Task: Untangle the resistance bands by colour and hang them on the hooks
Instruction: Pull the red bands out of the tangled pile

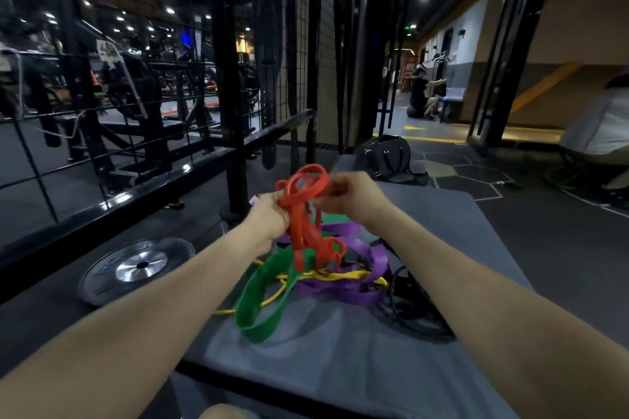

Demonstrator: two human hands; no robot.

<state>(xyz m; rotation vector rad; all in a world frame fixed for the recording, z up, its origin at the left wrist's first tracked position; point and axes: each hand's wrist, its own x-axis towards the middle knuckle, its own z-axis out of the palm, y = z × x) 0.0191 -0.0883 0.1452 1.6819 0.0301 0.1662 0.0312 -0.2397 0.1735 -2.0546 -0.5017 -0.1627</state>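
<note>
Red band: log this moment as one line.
stage: untangling | left hand: grips red band | right hand: grips red band | green band, purple band: on mat

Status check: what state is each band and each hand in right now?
Red band: lifted, gripped by both hands, lower end in the pile.
Green band: on the mat, tangled.
Purple band: tangled.
Yellow band: tangled.
Left hand: grips red.
Right hand: grips red.

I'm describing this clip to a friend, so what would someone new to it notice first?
The bright red band stands out first, lifted at the centre and gripped by the left hand and the right hand. Below it lies a tangle on the grey mat: a green band, purple bands and a thin yellow band. A weight plate lies at left.
</note>
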